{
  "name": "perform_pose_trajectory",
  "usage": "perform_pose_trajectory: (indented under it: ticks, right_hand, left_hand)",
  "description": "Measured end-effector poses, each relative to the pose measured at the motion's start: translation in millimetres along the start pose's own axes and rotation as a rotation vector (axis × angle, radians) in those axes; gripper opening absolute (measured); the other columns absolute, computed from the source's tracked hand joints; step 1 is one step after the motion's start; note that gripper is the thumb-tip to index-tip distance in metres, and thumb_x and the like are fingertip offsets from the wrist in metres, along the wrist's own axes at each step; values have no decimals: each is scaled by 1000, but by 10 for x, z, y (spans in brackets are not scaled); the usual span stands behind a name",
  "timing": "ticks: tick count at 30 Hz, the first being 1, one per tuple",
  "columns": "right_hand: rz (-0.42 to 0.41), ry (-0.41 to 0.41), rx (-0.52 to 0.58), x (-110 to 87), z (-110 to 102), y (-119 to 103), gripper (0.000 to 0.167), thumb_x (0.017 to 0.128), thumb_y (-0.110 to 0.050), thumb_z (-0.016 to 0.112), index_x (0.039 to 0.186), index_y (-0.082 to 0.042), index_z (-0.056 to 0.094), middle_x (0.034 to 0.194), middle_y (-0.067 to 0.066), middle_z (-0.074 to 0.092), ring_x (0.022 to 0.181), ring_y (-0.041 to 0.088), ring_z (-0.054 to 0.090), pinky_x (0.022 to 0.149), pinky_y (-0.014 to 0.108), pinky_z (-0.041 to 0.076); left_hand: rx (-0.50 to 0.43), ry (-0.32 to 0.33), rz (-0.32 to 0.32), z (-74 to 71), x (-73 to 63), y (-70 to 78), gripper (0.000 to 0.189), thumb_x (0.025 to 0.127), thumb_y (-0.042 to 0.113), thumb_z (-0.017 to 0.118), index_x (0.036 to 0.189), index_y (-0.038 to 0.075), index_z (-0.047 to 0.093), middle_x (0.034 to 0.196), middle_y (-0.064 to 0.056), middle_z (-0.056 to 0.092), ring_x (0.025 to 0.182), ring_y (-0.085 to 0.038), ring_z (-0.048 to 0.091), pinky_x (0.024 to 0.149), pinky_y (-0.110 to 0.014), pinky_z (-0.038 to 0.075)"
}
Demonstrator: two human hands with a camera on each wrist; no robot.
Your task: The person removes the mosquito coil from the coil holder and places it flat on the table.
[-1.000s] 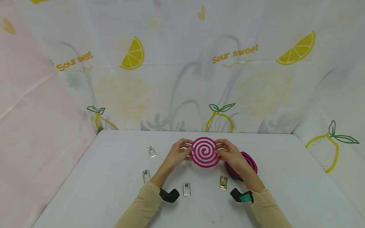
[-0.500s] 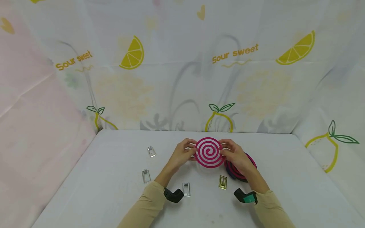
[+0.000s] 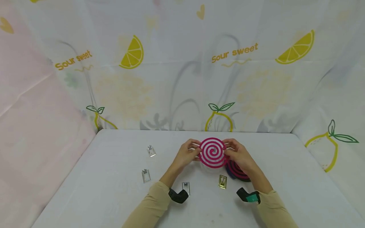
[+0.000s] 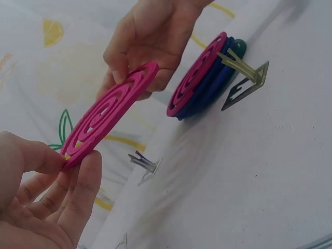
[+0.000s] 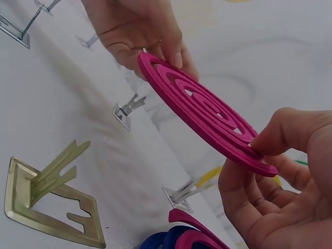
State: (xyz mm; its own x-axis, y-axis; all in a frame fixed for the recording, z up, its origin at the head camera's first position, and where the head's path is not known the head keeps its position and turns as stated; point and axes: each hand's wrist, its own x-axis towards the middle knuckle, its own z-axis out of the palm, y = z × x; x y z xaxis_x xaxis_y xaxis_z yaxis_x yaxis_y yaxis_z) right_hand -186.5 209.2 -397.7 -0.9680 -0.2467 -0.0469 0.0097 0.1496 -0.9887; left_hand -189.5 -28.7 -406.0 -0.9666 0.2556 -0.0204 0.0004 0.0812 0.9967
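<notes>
A pink mosquito coil [image 3: 213, 154] is held up off the table between both hands, its flat spiral face tilted toward the head camera. My left hand [image 3: 186, 154] pinches its left edge between thumb and fingers. Opposite, my right hand [image 3: 239, 155] pinches the right edge the same way. Below the right hand lies a stack of coils [image 3: 239, 173], pink on top with blue and green beneath in the left wrist view; the right forearm partly hides it. A gold metal coil stand [image 3: 222, 182] lies on the table in front of the stack, its forked prong raised.
Silver coil stands [image 3: 146, 176] are spread on the white table [image 3: 99, 190]; one [image 3: 186, 187] is partly covered by the left wrist camera [image 3: 178, 196]. Another shows through the held coil's gaps. A printed curtain [image 3: 171, 79] closes off the back and sides.
Both hands have carried the pink coil a little to the right, keeping their pinch on its edges. The right forearm now covers more of the stack. The stands have stayed put.
</notes>
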Motion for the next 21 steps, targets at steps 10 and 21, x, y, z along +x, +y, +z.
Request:
perform_pose_trajectory:
  ticks: [10,21]
  right_hand:
    - [1,-4,-78,-64,-76,-38,42,91,-8,55,130,-2,42,113,13,52,82,8,61,69,22,53]
    - [-7,-5,-123,-105,-155,-38,43,90,-5,55,131,0,41,115,21,51,80,8,60,68,23,52]
  left_hand:
    - [-6,5,-12,80,16,5,26,93,13,57,119,8,54,106,-14,61,77,-12,65,70,-33,59]
    - [-52,-9,-15,173,43,-29,30,93,12,58,121,4,54,107,-16,61,74,-11,63,73,-39,58]
